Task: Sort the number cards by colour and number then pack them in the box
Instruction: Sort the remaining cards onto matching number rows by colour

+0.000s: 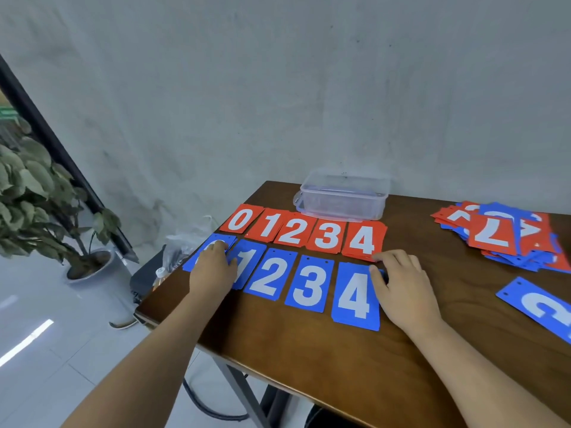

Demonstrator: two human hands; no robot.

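A pale, blotchy plaster wall (278,88) is filling most of what I am seeing, and in front of it a dark brown wooden counter (309,350) with a smooth, slightly shiny top is standing on slanted metal legs. Off to the left a leafy plant (37,193) is growing out of a round grey pot (92,267) on the tiled floor.

At the back of the counter a clear plastic box (343,196), rectangular with rounded corners, is sitting just behind the cards. At the far right a loose pile (500,233) of red and blue cards is lying jumbled, and one blue card (537,307) is lying alone near the right edge.

In the middle, flat matte red cards (292,228) with white numbers are running 0 to 4 in a row. A row of blue cards (309,282), also 0 to 4, is lying just in front of them, each with small holes along its top edge.

The left hand (213,267) is lying flat, fingers straight and close together, covering most of the blue 0 (221,239) and touching the edge of the blue 1.

The right hand (401,282) is resting at the other end with fingers loosely bent. Its forefinger tip is touching the near right corner of the red 4 stack (364,239) and its thumb is pressing against the right edge of the blue 4 (355,295). It is gripping nothing.
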